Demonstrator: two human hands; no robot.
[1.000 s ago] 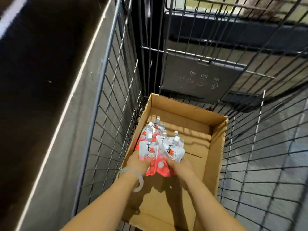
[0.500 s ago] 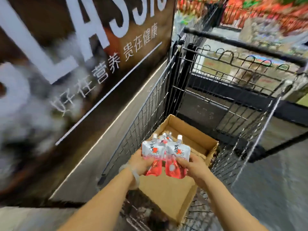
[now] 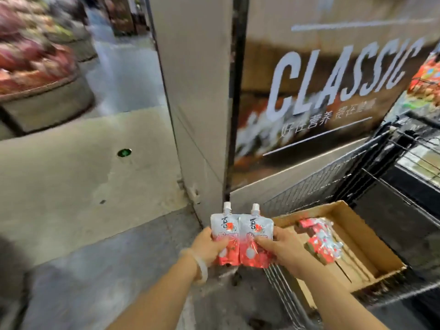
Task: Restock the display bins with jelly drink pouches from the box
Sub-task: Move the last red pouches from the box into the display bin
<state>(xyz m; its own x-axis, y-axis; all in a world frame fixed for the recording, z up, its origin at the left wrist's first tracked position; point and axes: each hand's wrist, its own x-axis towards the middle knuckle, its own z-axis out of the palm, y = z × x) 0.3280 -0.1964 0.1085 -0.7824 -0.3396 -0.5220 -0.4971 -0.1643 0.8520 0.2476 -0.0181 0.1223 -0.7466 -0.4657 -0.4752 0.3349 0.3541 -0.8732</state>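
Red-white pouches upright; left grip and right grip clutch them; box contents blurry.

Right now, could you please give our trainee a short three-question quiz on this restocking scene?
1. True or false: both the left hand and the right hand grip the red-and-white spouted jelly drink pouches.
2. Where do the remaining red-and-silver pouches lie?
A. on the grey floor
B. inside the open brown cardboard box
C. on the round produce stand
3. Fill in: the cardboard box sits inside a black wire ____.

Key: 1 true; 2 B; 3 cart.
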